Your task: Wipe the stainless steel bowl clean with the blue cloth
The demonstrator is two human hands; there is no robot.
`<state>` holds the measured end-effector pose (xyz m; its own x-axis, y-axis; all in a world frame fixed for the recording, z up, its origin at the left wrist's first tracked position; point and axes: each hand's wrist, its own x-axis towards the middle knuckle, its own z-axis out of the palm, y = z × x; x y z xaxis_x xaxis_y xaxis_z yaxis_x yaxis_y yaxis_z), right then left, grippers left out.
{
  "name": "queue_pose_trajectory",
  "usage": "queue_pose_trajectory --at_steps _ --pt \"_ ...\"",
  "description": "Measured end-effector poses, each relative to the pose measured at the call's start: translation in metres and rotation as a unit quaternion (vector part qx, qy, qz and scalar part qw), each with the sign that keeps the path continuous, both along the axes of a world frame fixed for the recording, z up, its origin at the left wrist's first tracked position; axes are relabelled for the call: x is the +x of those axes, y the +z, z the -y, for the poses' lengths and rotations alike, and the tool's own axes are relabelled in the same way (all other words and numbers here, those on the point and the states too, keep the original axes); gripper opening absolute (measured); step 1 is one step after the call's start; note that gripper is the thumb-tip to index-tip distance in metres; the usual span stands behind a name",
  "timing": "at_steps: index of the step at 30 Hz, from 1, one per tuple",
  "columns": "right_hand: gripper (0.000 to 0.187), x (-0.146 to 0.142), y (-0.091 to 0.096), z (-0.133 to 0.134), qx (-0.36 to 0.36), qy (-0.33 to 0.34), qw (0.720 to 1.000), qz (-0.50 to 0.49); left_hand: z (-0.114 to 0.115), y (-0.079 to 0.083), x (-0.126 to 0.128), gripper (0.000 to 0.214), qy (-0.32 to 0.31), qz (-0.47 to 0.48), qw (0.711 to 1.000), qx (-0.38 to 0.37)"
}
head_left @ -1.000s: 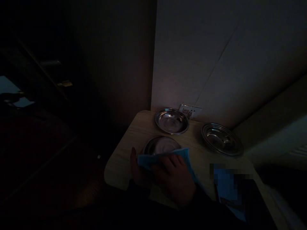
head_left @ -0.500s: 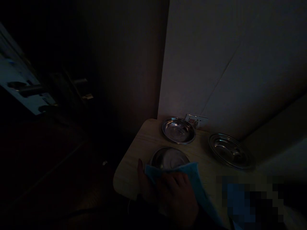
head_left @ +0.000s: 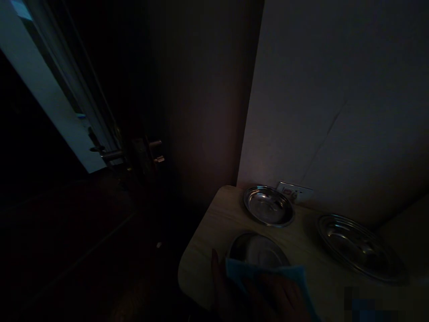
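Note:
The scene is very dark. My right hand presses a blue cloth against the near part of a round metal plate, its fingers bent over the cloth. My left hand is at the plate's left side, thumb raised along the rim and the other fingers hidden below. The near edge of that plate is covered by the cloth. Behind it a second round metal plate lies on the pale wooden table. An oval metal dish lies to the right.
A wall socket sits just behind the round plate. The table's rounded left edge borders the dark floor. A door with a handle stands at the far left. Something pixelated blue is at the lower right.
My view has shifted up and left, so the table, plates and hands appear lower and farther right. Both hands stay at the same plate, with the cloth over its near part.

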<state>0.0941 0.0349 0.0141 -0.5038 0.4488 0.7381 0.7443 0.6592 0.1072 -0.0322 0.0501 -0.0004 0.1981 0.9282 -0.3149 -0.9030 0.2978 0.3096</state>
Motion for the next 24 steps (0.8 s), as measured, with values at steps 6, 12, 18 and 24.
queue_pose_trajectory --at_steps 6,12,18,24 --pt "0.020 -0.025 0.027 -0.005 -0.135 -0.086 0.987 -0.011 -0.001 0.028 0.010 0.038 0.072 -0.073 0.989 -0.106" --pt "0.015 -0.013 0.003 0.022 -0.087 -0.014 0.996 -0.012 -0.010 0.040 0.008 0.054 0.068 -0.098 0.989 -0.088" --pt "0.018 -0.015 0.029 0.003 -0.090 -0.022 0.995 0.028 -0.003 0.048 0.016 0.043 0.068 -0.071 0.986 -0.133" --pt "0.026 -0.004 0.011 0.014 -0.029 0.044 0.997 -0.050 0.001 0.052 0.019 0.051 0.059 -0.068 0.988 -0.125"
